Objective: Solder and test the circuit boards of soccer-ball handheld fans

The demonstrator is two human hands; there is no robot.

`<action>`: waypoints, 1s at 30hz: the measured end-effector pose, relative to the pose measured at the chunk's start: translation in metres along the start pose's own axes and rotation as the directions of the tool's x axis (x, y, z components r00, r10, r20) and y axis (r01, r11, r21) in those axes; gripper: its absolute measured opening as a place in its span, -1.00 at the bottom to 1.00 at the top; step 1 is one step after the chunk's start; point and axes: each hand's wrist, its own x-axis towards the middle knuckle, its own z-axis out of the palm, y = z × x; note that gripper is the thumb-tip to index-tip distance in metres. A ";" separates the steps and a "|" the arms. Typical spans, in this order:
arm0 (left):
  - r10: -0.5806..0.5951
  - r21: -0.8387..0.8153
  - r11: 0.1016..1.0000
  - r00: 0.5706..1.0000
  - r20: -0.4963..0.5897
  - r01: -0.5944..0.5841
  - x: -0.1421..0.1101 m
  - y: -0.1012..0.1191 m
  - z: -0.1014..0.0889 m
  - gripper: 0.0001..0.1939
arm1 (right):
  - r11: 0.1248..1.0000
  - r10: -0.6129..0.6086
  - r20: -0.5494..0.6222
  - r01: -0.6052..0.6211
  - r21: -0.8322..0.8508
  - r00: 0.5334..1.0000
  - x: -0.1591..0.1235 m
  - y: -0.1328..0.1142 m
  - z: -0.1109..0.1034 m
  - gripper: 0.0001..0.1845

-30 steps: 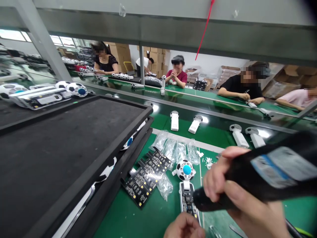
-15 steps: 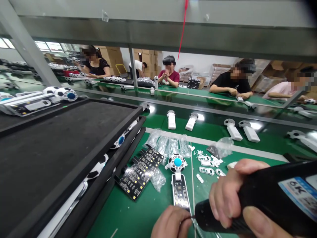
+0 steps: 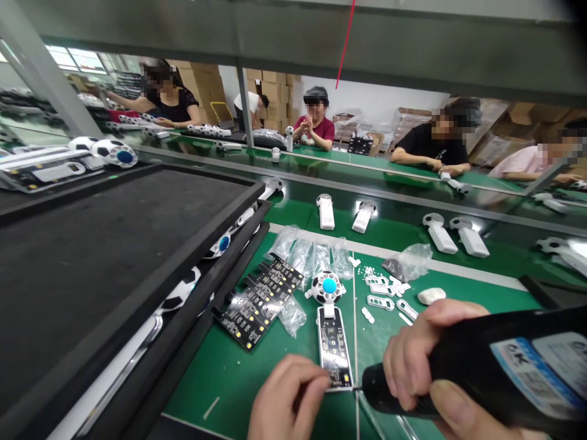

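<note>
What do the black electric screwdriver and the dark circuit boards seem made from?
The electric screwdriver looks like matte black plastic, dull and moulded. The circuit boards seem coated fibreglass, glossy dark with small metal pads, though the core does not show.

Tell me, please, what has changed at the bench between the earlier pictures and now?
The left hand has moved up onto the lower end of the white football-headed unit, fingertips on its edge. The electric screwdriver in the right hand has slid down the unit, its bit now at the lower right corner. The circuit boards and black tray stayed as they were.
</note>
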 end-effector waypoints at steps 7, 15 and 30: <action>-0.102 -0.008 0.995 0.995 -0.001 0.102 0.002 -0.008 -0.004 -0.63 | 1.000 0.001 0.040 0.000 -0.018 0.999 -0.002 0.015 -0.006 -0.64; -0.043 0.070 0.997 0.983 0.179 0.031 0.011 -0.004 0.010 -0.70 | 0.993 0.094 0.061 -0.090 -0.072 0.994 -0.006 0.020 -0.007 -0.72; -0.172 0.015 0.985 0.957 0.235 0.173 0.011 -0.003 0.015 -0.66 | 0.987 0.148 0.125 -0.139 -0.077 0.981 -0.002 0.017 -0.008 -0.62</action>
